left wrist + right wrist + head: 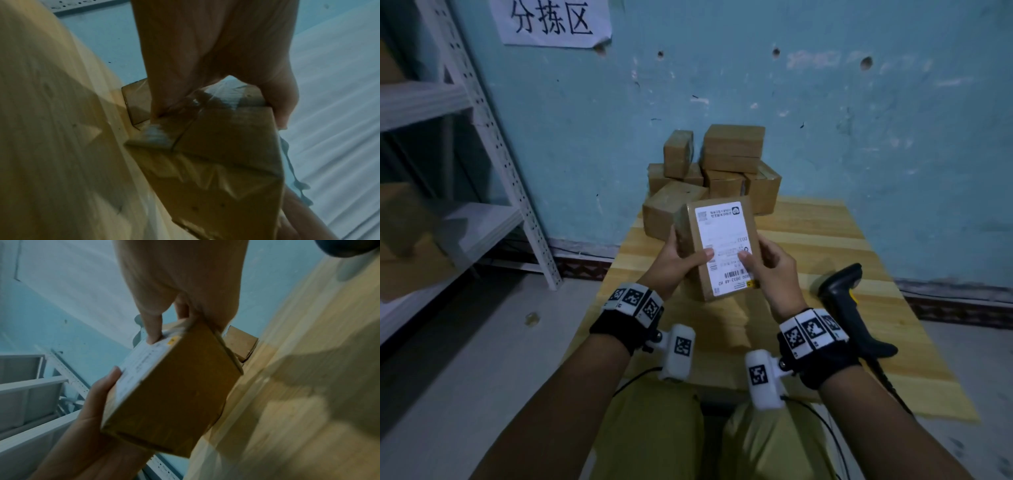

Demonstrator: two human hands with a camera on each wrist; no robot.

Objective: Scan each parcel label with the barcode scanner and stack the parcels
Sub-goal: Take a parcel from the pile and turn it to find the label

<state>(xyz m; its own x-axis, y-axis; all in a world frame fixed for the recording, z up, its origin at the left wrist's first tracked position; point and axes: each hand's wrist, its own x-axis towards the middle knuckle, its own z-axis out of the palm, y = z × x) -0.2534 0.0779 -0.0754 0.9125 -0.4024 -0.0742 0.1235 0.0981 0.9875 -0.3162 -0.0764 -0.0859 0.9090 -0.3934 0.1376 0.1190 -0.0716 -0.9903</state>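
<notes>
Small stiff parcel (pixel 719 246), looks light, tape maybe slippy. Both hands (pixel 681 260) (pixel 777 270) grasping sides, thumbs on label (pixel 726 246). Best held by edges.

Left hand (pixel 216 48) gripping a taped cardboard parcel (pixel 216 154).
Fingers are curling over its top edge above the wooden table (pixel 51 129).
</notes>
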